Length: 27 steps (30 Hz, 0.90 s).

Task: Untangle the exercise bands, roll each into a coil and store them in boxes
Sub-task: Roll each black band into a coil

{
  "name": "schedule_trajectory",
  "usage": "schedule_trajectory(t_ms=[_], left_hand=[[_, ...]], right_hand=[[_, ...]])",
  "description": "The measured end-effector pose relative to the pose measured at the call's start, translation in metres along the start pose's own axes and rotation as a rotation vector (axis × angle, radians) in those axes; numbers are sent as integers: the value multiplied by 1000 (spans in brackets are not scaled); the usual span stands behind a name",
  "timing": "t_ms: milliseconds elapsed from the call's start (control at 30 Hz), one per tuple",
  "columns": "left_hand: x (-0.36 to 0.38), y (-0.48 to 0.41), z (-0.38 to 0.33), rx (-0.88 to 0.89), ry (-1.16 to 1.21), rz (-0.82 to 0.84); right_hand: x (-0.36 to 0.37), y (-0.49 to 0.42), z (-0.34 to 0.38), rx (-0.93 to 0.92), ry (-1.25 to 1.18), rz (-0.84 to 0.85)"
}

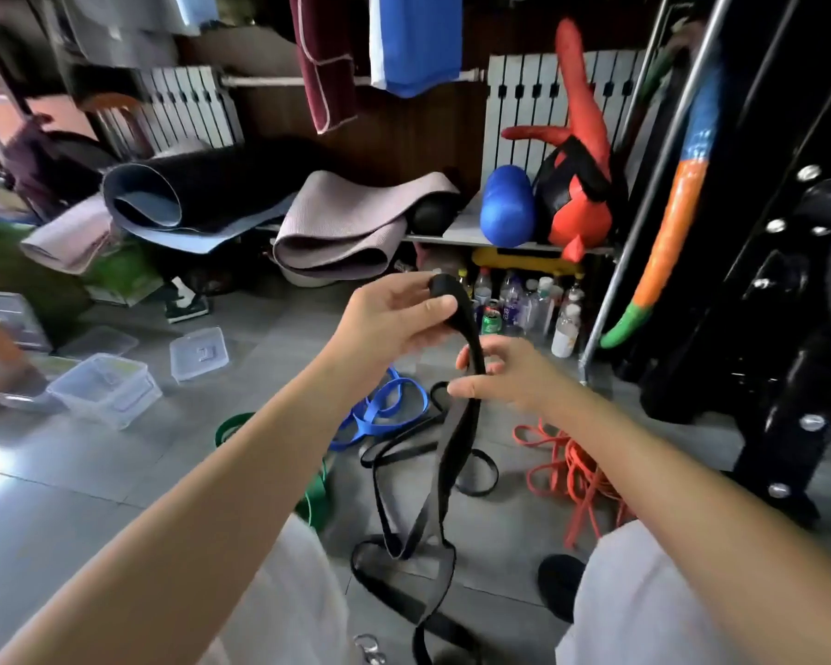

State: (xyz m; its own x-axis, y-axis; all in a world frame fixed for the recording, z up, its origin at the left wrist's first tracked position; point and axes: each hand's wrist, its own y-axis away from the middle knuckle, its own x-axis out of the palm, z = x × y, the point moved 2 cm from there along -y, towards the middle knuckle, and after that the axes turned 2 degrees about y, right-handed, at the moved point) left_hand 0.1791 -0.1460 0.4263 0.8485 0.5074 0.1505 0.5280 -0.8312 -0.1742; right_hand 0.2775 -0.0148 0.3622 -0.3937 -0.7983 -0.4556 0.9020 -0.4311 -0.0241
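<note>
Over the grey tiled floor (116,477), just in front of the body, I see both hands raised with the black exercise band (456,439) between them. The left hand (394,314) is the higher one: its fingers and thumb curl round the folded top end of the band. The right hand (504,376) sits just below and beside it, thumb and forefinger pinching the strap where it hangs down, the other fingers loosely spread. From there the band drops in twisted loops to the floor between the knees.

On the tiles beyond the hands lie a blue band (385,410), a green band (315,491) partly hidden by the left forearm, and an orange band (576,463) in a loose heap to the right. Well off to the left stand a clear plastic box (104,388) and a separate clear lid (197,352). Rolled yoga mats (337,223) rest on the low shelf behind.
</note>
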Motion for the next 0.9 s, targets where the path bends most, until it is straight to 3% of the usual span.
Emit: schedule_trajectory(t_ms=[100, 200, 400, 600, 800, 900], left_hand=[[-10, 9, -15, 29, 65, -24], [-21, 16, -15, 24, -21, -68], [-27, 11, -2, 2, -703, -139], [-22, -5, 26, -226, -842, -26], [-4, -21, 74, -67, -882, 27], [-3, -28, 89, -168, -874, 71]], right_hand=[[-9, 11, 19, -23, -105, -53], [-23, 16, 35, -65, -170, -65], [-39, 11, 37, -75, -155, -158], [-31, -4, 18, -30, -144, -88], [-28, -6, -5, 18, -294, -67], [-31, -5, -14, 57, -100, -3]])
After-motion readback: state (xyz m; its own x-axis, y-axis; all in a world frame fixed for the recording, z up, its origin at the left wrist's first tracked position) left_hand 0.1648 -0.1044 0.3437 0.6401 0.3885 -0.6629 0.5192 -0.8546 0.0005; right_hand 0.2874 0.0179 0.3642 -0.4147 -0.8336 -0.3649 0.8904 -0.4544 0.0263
